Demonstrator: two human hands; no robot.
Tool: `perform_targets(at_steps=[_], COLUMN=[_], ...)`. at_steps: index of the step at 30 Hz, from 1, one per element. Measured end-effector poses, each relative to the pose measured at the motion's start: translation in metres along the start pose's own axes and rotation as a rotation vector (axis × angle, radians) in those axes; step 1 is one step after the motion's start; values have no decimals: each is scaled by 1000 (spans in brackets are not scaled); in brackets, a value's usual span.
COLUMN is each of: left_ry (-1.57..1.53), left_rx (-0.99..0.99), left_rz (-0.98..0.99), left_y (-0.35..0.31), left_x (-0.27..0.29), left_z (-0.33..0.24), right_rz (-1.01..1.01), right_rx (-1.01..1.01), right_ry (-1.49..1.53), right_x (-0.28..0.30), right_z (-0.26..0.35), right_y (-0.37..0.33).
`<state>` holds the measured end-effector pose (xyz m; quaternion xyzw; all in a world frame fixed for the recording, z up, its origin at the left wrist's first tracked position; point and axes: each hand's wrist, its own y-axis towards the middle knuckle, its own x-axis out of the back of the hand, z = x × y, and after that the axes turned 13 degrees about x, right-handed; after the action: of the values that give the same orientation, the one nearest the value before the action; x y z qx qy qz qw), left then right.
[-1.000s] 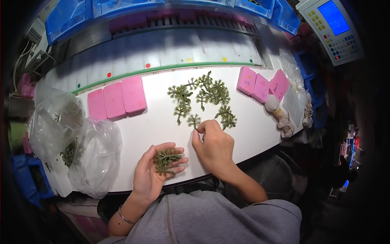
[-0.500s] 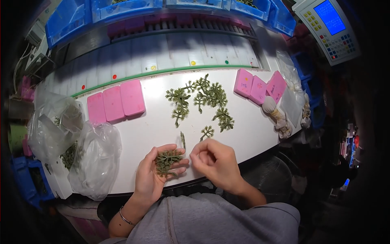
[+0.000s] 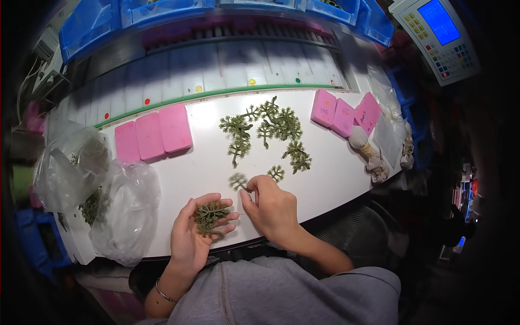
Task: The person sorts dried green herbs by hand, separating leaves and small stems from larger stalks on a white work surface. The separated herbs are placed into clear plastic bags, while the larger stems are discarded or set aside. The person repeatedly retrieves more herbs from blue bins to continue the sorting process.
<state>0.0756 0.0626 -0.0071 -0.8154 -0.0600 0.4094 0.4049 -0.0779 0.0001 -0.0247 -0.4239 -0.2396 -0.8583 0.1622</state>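
Note:
My left hand (image 3: 188, 233) is palm up near the table's front edge, fingers partly spread, cradling a bunch of green branching sprigs (image 3: 211, 218). Just right of it, the thumb and forefinger of my right hand (image 3: 272, 208) are closed on the stem of a single green sprig (image 3: 237, 181), which is blurred by motion. Another loose sprig (image 3: 276, 173) lies right beyond my right fingertips. A scattered pile of similar sprigs (image 3: 281, 124) is spread farther back on the white table (image 3: 203, 179).
Pink blocks (image 3: 149, 135) stand at left, more pink blocks (image 3: 342, 117) at right beside a cloth bundle (image 3: 371, 154). Clear plastic bags (image 3: 130, 216) sit at left. Behind are a green-edged white rack (image 3: 216, 70), blue bins (image 3: 162, 11) and a keypad device (image 3: 439, 38).
My right hand has moved slightly forward and left, and a sprig that lay on the table is now in its fingers. My left hand has shifted a little left with its bunch.

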Motion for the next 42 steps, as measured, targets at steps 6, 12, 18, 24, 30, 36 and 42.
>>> perform_targets(at_steps=[6,12,18,24,30,36,42], left_ry=[7,25,25,25,15,-8,26], left_rx=[7,25,12,-1,-9,46,44], left_rz=[-15,-5,-8,-26,-5,59,29], left_y=[1,3,1,-1,1,11,8], left_x=[-1,-6,-5,-6,-3,-12,-12], left_z=[3,5,6,5,5,5,1], right_rz=[47,46,0,-13,34,-48,-229], right_rx=[-75,-64,-15,7,-77,23,-83], right_ry=[152,131,73,10,247,497,25], right_x=[7,10,1,-5,14,38,7], right_z=[-3,-3,0,1,5,27,-15], right_y=[-5,-14,-19,-16,-14,-9,-12])
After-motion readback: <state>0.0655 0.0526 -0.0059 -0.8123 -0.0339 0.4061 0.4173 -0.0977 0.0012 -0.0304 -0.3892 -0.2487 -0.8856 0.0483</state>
